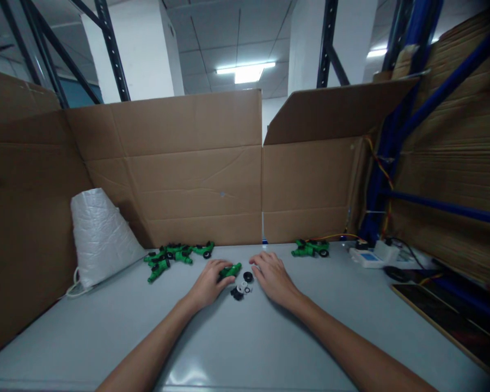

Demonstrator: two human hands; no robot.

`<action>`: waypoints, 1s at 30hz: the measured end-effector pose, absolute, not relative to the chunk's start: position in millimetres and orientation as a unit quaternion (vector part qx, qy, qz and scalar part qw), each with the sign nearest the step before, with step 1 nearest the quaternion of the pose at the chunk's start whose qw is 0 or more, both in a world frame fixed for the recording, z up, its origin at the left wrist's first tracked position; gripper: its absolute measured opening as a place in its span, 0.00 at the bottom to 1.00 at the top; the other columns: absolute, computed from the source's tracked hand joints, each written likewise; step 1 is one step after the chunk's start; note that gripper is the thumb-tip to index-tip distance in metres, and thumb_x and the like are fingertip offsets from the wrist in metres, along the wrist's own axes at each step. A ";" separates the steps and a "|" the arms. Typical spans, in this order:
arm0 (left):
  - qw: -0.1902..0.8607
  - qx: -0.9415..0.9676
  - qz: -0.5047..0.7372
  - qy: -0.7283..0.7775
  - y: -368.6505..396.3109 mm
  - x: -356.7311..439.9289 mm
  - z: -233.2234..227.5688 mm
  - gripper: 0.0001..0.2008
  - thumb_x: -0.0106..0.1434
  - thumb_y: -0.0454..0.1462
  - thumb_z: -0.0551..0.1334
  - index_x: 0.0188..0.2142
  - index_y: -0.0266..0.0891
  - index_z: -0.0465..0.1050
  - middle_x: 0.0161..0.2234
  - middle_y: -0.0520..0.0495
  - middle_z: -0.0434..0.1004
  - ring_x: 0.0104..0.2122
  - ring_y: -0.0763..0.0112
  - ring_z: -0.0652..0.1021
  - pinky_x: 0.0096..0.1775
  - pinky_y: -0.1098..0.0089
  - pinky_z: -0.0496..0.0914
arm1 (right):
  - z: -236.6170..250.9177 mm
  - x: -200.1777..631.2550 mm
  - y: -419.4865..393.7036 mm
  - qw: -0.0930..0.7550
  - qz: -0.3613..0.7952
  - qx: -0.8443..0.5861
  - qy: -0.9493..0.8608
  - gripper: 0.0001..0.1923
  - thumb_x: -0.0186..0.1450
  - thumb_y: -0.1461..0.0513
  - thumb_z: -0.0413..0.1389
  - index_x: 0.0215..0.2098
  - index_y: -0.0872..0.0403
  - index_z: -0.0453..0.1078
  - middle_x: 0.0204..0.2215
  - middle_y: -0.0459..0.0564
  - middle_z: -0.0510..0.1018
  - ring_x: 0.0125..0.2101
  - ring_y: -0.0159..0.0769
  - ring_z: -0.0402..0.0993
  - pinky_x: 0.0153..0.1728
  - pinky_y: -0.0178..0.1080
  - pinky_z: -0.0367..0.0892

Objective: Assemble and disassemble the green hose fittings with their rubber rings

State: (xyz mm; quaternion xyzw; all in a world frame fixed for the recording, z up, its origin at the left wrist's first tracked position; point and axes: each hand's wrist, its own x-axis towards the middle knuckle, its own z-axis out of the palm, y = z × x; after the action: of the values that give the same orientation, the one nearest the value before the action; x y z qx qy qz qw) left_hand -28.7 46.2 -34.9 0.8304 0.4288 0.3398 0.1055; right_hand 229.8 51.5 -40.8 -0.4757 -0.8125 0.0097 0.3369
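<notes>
A small green plastic part [230,270], judged light and rigid, is grasped by the left hand [207,284]; the right hand [273,276] is laid released, flat on the table [245,337].

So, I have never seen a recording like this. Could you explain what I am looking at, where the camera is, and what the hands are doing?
There is no machine here. The single picture comes from a camera worn on a person's head, looking forward and down, so the two bare arms reach in from the bottom.

The left hand rests on a green plastic part, fingers curled over its end. The right hand lies flat on the grey table, holding nothing. Between the hands lie small black and white rings.

Further back are a pile of green parts on the left, two more green parts on the right, a white bag, and a white device with cables. Cardboard walls surround the table.
</notes>
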 end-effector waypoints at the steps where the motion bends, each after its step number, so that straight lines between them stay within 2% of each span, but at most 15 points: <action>1: 0.104 0.828 0.341 0.432 46.1 -29.8 -33.7 0.21 0.72 0.48 0.63 0.60 0.43 0.75 0.59 0.39 0.76 0.60 0.54 0.74 0.64 0.54 0.66 | -41.5 233.4 55.4 0.336 0.000 -0.479 -0.811 0.11 0.76 0.62 0.51 0.52 0.50 0.74 0.49 0.54 0.78 0.52 0.49 0.68 0.54 0.46 0.61; 5: 0.075 0.801 0.377 0.460 55.2 -40.9 -34.9 0.21 0.76 0.47 0.55 0.63 0.42 0.71 0.61 0.38 0.72 0.63 0.55 0.72 0.66 0.53 0.64 | -42.8 257.1 77.0 0.337 -0.028 -0.520 -0.785 0.14 0.75 0.62 0.51 0.56 0.51 0.72 0.52 0.57 0.77 0.54 0.50 0.69 0.55 0.46 0.61; 8: 0.050 0.793 0.386 0.468 67.2 -52.9 -40.0 0.18 0.77 0.41 0.53 0.61 0.43 0.72 0.60 0.39 0.73 0.61 0.56 0.73 0.65 0.52 0.66 | -46.4 280.0 95.7 0.348 -0.023 -0.542 -0.765 0.14 0.74 0.63 0.50 0.54 0.53 0.72 0.50 0.58 0.78 0.52 0.48 0.72 0.53 0.43 0.62; 11: 0.031 0.791 0.397 0.465 74.1 -62.0 -40.0 0.18 0.75 0.34 0.51 0.60 0.43 0.71 0.59 0.39 0.73 0.59 0.57 0.75 0.62 0.54 0.68 | -52.5 298.7 111.3 0.367 0.050 -0.555 -0.745 0.13 0.73 0.63 0.48 0.51 0.53 0.72 0.46 0.56 0.80 0.46 0.44 0.77 0.46 0.40 0.64; 12: 0.025 0.787 0.404 0.465 74.8 -64.2 -38.2 0.18 0.74 0.33 0.51 0.59 0.43 0.71 0.58 0.39 0.73 0.56 0.58 0.76 0.60 0.55 0.70 | -54.8 302.8 115.1 0.367 0.060 -0.562 -0.739 0.13 0.73 0.63 0.48 0.50 0.53 0.73 0.42 0.55 0.81 0.42 0.43 0.77 0.43 0.39 0.64; 15: 0.000 0.770 0.427 0.474 74.2 -69.8 -30.7 0.15 0.75 0.35 0.51 0.54 0.43 0.74 0.50 0.41 0.76 0.49 0.60 0.78 0.54 0.59 0.72 | -61.5 307.9 120.6 0.359 0.079 -0.556 -0.746 0.12 0.73 0.61 0.48 0.45 0.53 0.74 0.30 0.49 0.80 0.34 0.42 0.77 0.37 0.38 0.63; 19: -0.011 0.747 0.404 0.528 72.1 -75.2 -25.5 0.10 0.74 0.39 0.54 0.45 0.42 0.73 0.40 0.46 0.77 0.37 0.63 0.78 0.43 0.65 0.71 | -67.9 304.6 119.9 0.349 0.097 -0.535 -0.764 0.09 0.71 0.60 0.52 0.39 0.52 0.74 0.28 0.46 0.79 0.31 0.38 0.75 0.34 0.36 0.60; 23: 0.009 0.718 0.364 0.594 67.4 -75.0 -26.0 0.07 0.75 0.42 0.54 0.46 0.44 0.67 0.28 0.53 0.72 0.29 0.64 0.76 0.34 0.69 0.64 | -71.7 301.3 119.0 0.345 0.099 -0.537 -0.763 0.08 0.69 0.59 0.55 0.35 0.52 0.72 0.27 0.45 0.78 0.29 0.36 0.73 0.31 0.34 0.57; 30: -0.026 0.719 0.271 0.639 62.8 -73.2 -28.0 0.05 0.76 0.41 0.53 0.44 0.44 0.63 0.32 0.49 0.77 0.32 0.62 0.79 0.34 0.69 0.61 | -70.9 299.9 115.6 0.353 0.073 -0.572 -0.736 0.11 0.70 0.61 0.54 0.28 0.52 0.68 0.24 0.45 0.75 0.27 0.34 0.69 0.30 0.34 0.51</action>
State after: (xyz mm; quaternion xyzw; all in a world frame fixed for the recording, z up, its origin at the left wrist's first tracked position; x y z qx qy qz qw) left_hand -73.2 62.8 -28.0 0.7190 0.6395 0.2709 -0.0260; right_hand 299.9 115.6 -70.9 -0.5724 -0.7363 0.0731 0.3533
